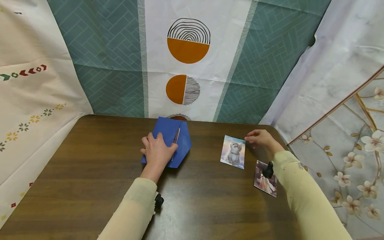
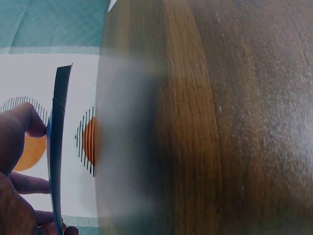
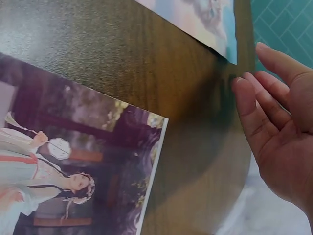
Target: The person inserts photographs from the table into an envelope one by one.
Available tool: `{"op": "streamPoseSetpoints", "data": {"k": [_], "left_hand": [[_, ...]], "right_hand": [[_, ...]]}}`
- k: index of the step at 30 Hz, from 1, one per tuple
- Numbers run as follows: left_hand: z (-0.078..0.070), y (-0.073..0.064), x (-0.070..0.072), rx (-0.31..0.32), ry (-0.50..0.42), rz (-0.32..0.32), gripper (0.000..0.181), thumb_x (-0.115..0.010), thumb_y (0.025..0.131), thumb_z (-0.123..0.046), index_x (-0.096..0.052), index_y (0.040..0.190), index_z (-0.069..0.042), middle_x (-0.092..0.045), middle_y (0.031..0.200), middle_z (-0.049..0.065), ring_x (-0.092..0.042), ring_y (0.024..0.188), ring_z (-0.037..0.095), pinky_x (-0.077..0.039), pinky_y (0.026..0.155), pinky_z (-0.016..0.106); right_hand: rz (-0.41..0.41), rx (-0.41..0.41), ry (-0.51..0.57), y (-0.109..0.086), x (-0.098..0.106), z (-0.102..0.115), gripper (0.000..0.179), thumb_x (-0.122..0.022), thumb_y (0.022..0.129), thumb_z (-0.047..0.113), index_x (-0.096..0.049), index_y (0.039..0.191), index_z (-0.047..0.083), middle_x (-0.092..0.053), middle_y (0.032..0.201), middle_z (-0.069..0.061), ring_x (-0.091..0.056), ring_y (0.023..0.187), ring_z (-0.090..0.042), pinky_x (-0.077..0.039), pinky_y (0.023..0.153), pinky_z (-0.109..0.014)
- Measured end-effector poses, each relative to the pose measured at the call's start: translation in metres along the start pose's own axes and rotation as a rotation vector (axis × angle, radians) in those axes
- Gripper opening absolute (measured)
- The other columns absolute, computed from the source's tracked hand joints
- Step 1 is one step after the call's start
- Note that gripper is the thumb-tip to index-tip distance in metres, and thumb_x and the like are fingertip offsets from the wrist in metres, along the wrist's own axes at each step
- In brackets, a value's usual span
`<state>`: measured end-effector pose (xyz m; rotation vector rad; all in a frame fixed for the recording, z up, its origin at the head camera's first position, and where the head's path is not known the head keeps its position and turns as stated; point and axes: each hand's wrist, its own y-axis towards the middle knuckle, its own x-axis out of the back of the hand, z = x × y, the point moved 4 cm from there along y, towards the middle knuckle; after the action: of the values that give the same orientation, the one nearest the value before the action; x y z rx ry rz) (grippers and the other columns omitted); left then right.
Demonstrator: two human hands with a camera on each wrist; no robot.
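Note:
My left hand point(image 1: 157, 151) holds a blue envelope point(image 1: 183, 150), its thumb on the face and other fingers curled at the left edge. In the left wrist view the envelope point(image 2: 57, 142) appears edge-on, raised off the table. A slim, pointed light-and-dark shape lies along it; pen or gap, I cannot tell. On the right, my right hand point(image 1: 261, 138) hovers by the top right corner of a kitten picture card point(image 1: 233, 152). The right wrist view shows its fingers point(image 3: 247, 95) loosely bent and apart from the card's corner point(image 3: 220, 41).
A second picture card point(image 1: 264, 185), showing a robed figure, lies on the brown table point(image 1: 192, 206) partly behind the right wrist's camera. Patterned curtains point(image 1: 192, 66) rise along the table's back edge, with more cloth on the left and right sides.

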<state>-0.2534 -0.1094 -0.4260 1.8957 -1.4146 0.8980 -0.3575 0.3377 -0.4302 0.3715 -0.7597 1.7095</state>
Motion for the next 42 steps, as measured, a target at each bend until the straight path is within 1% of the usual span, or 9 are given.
{"op": "streamPoseSetpoints", "data": {"k": [2,6,8,14,19,24,29,35,42], "left_hand": [[0.000,0.000,0.000,0.000,-0.001,-0.001,0.076,-0.073,0.092,-0.045,-0.056,0.149,0.004,-0.035,0.159,0.035,-0.027,0.143,0.054,-0.038,0.098,0.079],[0.001,0.000,-0.001,-0.001,0.000,0.000,0.076,-0.073,0.092,-0.044,-0.056,0.149,0.004,-0.035,0.159,0.035,-0.027,0.143,0.054,-0.038,0.098,0.080],[0.001,0.000,-0.001,-0.003,0.000,0.001,0.076,-0.073,0.092,-0.044,-0.056,0.148,0.004,-0.035,0.159,0.035,-0.027,0.143,0.054,-0.038,0.098,0.080],[0.002,-0.001,-0.001,-0.006,-0.002,-0.004,0.075,-0.073,0.092,-0.044,-0.057,0.147,0.004,-0.036,0.158,0.035,-0.028,0.142,0.054,-0.038,0.098,0.080],[0.002,-0.001,-0.001,-0.005,-0.001,-0.003,0.076,-0.073,0.092,-0.044,-0.056,0.148,0.004,-0.035,0.159,0.035,-0.028,0.143,0.054,-0.038,0.098,0.079],[0.003,-0.001,-0.001,-0.003,0.008,-0.002,0.076,-0.072,0.093,-0.045,-0.056,0.149,0.004,-0.035,0.160,0.035,-0.027,0.144,0.054,-0.039,0.097,0.079],[0.003,-0.001,-0.002,-0.002,0.017,-0.004,0.076,-0.073,0.092,-0.045,-0.056,0.149,0.003,-0.035,0.159,0.035,-0.028,0.143,0.054,-0.040,0.097,0.078],[0.003,-0.001,-0.003,-0.006,0.015,-0.002,0.076,-0.073,0.092,-0.045,-0.057,0.148,0.003,-0.036,0.159,0.035,-0.028,0.143,0.055,-0.040,0.097,0.079],[0.002,0.000,-0.004,-0.004,0.016,0.007,0.077,-0.074,0.092,-0.045,-0.056,0.149,0.004,-0.035,0.160,0.035,-0.027,0.144,0.054,-0.039,0.097,0.079]], "right_hand": [[-0.001,0.003,-0.018,0.000,-0.002,-0.002,0.049,-0.069,0.105,0.017,-0.056,0.140,-0.015,-0.068,0.129,-0.030,-0.070,0.108,-0.036,-0.063,0.071,-0.034],[-0.007,0.004,-0.061,0.001,-0.004,-0.004,0.047,-0.073,0.102,0.016,-0.059,0.135,-0.015,-0.074,0.114,-0.025,-0.071,0.092,-0.023,-0.062,0.065,-0.033],[-0.006,-0.001,-0.085,0.002,-0.005,-0.006,0.047,-0.075,0.101,0.017,-0.061,0.134,-0.014,-0.075,0.110,-0.021,-0.069,0.089,-0.019,-0.062,0.064,-0.033],[0.010,0.002,-0.145,0.005,-0.009,-0.007,0.050,-0.078,0.099,0.021,-0.062,0.133,-0.012,-0.075,0.102,-0.013,-0.067,0.089,-0.021,-0.060,0.065,-0.033],[0.010,-0.002,-0.186,0.008,-0.012,-0.006,0.046,-0.080,0.097,0.020,-0.064,0.128,-0.011,-0.069,0.093,-0.006,-0.061,0.078,-0.017,-0.058,0.061,-0.032],[0.011,0.018,-0.235,0.010,-0.014,-0.007,0.039,-0.080,0.097,0.017,-0.064,0.120,-0.010,-0.065,0.088,-0.005,-0.057,0.069,-0.014,-0.055,0.058,-0.030],[0.007,0.021,-0.245,0.012,-0.014,-0.010,0.033,-0.079,0.096,0.016,-0.064,0.114,-0.008,-0.062,0.085,-0.005,-0.052,0.060,-0.013,-0.053,0.057,-0.030],[-0.024,0.064,-0.238,0.017,-0.014,-0.015,0.029,-0.083,0.092,0.012,-0.063,0.106,-0.004,-0.058,0.088,-0.002,-0.050,0.060,-0.013,-0.051,0.056,-0.029],[-0.073,0.106,-0.259,0.017,-0.017,-0.014,0.026,-0.084,0.091,0.010,-0.062,0.102,-0.001,-0.059,0.089,-0.005,-0.053,0.068,-0.017,-0.051,0.059,-0.030]]}}
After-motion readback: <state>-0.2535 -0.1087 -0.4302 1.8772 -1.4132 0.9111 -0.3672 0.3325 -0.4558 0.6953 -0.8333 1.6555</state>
